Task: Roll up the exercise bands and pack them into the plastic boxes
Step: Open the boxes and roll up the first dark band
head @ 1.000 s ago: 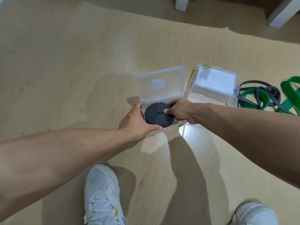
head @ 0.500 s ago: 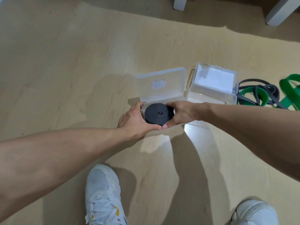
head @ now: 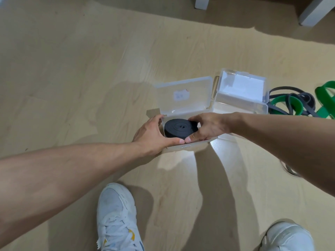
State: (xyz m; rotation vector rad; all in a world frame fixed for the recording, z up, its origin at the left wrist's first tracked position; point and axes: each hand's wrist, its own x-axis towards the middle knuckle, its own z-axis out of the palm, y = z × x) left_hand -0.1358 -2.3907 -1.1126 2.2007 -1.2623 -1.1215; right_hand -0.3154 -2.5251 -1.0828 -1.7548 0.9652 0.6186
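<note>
A black exercise band rolled into a tight coil (head: 178, 128) sits in the open clear plastic box (head: 183, 98) on the floor, its lid standing up behind. My left hand (head: 154, 134) cups the coil's left side and the box's near left corner. My right hand (head: 208, 126) grips the coil from the right, thumb at its near edge. Both thumbs nearly touch in front of the coil. A second clear box (head: 241, 95) stands open just to the right, with nothing visible inside. Loose green and dark grey bands (head: 293, 104) lie tangled beyond it.
The floor is pale wood. Two white furniture legs (head: 201, 2) stand at the far edge. My white shoes (head: 116, 218) are near the bottom of the view. A thin loop of band (head: 290, 170) lies on the floor under my right forearm.
My right hand has shifted from the coil's top to grip its right and near side, thumb meeting my left thumb. The coil sits slightly lower in the box.
</note>
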